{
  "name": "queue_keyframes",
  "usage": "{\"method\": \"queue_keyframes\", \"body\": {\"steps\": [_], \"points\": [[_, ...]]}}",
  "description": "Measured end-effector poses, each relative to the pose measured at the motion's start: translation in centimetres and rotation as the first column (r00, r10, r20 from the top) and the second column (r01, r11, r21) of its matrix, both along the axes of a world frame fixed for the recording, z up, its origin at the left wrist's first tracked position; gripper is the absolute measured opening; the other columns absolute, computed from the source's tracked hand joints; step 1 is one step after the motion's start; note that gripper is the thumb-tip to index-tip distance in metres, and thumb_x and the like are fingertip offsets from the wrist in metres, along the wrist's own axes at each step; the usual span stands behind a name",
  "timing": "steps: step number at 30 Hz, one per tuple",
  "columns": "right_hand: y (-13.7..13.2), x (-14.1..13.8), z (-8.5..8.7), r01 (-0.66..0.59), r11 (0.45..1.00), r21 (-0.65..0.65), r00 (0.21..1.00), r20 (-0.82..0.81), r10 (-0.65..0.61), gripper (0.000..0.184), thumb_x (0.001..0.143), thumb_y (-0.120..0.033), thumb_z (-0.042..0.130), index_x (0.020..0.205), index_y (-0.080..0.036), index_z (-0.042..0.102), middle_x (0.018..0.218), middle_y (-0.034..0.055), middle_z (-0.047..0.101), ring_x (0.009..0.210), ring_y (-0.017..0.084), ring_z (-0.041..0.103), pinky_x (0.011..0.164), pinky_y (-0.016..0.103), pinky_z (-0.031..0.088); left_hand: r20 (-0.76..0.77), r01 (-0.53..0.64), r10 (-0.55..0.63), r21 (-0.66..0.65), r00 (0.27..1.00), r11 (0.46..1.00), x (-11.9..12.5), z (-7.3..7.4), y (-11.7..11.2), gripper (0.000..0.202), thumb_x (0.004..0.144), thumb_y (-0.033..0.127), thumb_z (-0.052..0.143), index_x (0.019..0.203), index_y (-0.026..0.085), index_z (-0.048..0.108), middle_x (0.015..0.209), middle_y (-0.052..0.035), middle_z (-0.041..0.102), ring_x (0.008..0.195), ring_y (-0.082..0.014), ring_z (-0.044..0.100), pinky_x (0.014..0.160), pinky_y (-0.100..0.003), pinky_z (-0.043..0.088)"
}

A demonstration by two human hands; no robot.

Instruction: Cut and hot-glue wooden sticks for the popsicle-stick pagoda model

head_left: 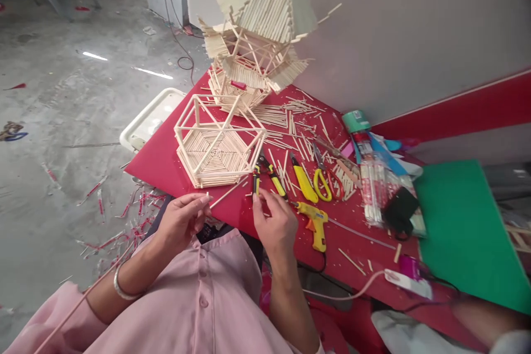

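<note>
- While the left hand [186, 214]'s fingers pinch a thin pale wooden stick [208, 196], the right hand [276, 222]'s touch black-and-yellow pliers [276, 183].
- Whether those clamp, I cannot tell.
- Just beyond: pale hexagonal wooden frame [214, 152], on red surface [155, 160].

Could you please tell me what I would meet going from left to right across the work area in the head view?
Hexagonal stick frame, black-and-yellow pliers, yellow utility knife, yellow-handled scissors, plastic-wrapped sticks, green board.
</note>
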State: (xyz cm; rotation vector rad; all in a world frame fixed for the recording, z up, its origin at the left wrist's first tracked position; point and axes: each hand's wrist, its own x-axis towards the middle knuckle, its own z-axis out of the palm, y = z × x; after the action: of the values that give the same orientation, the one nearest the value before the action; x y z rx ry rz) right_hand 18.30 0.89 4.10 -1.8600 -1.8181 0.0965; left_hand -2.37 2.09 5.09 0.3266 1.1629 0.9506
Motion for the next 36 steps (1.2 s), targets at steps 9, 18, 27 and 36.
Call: {"method": "queue_keyframes", "body": {"steps": [9, 18, 27, 36], "points": [[-3.0, 4.8, -0.1, 0.191, 0.981, 0.014, 0.979, -0.069, -0.190, 0.030, 0.093, -0.037, 0.053, 0.096, -0.016, 0.075, 0.093, 0.0122, 0.076, 0.084, 0.023, 0.071, 0.081, 0.035, 0.054, 0.000, 0.058, -0.058, 0.003, 0.998, 0.998, 2.0, 0.4, 0.1, 0.034, 0.055, 0.040, 0.086, 0.068, 0.014, 0.067, 0.051, 0.0034, 0.058, 0.033, -0.0027, 0.036, 0.034, -0.018, 0.022], [-1.1, 0.0, 3.0, -0.170, 0.973, -0.155, 0.816, -0.576, 0.051, 0.023, 0.091, -0.037, 0.059, 0.101, -0.021, 0.074, 0.093, 0.0055, 0.072, 0.081, 0.017, 0.068, 0.069, 0.025, 0.053, -0.018, 0.104, -0.104, 0.018, 0.994, 0.994, 3.4, -0.2, -0.9, 0.038, 0.052, 0.043, 0.088, 0.065, 0.014, 0.069, 0.043, 0.0039, 0.052, 0.033, -0.0035, 0.036, 0.035, -0.018, 0.022], [-0.8, -2.2, 1.9, -0.319, 0.927, -0.197, 0.730, -0.674, 0.108, 0.018, 0.091, -0.030, 0.057, 0.083, -0.019, 0.069, 0.080, 0.0019, 0.064, 0.071, 0.013, 0.060, 0.063, 0.023, 0.047, -0.076, 0.256, -0.246, 0.168, 0.966, 0.952, 3.4, -2.0, -1.4, 0.035, 0.063, 0.047, 0.083, 0.071, 0.014, 0.073, 0.042, 0.0036, 0.051, 0.035, -0.0038, 0.036, 0.036, -0.017, 0.024], [-0.7, -2.4, 1.7, -0.363, 0.906, -0.216, 0.767, -0.621, 0.160, 0.018, 0.093, -0.026, 0.054, 0.080, -0.019, 0.063, 0.082, 0.0016, 0.062, 0.073, 0.013, 0.058, 0.066, 0.023, 0.045, -0.080, 0.203, -0.192, 0.157, 0.978, 0.967, 3.2, -1.3, -0.9, 0.046, 0.055, 0.042, 0.088, 0.087, 0.015, 0.069, 0.058, 0.0016, 0.065, 0.042, -0.0089, 0.053, 0.035, -0.016, 0.035]]}}
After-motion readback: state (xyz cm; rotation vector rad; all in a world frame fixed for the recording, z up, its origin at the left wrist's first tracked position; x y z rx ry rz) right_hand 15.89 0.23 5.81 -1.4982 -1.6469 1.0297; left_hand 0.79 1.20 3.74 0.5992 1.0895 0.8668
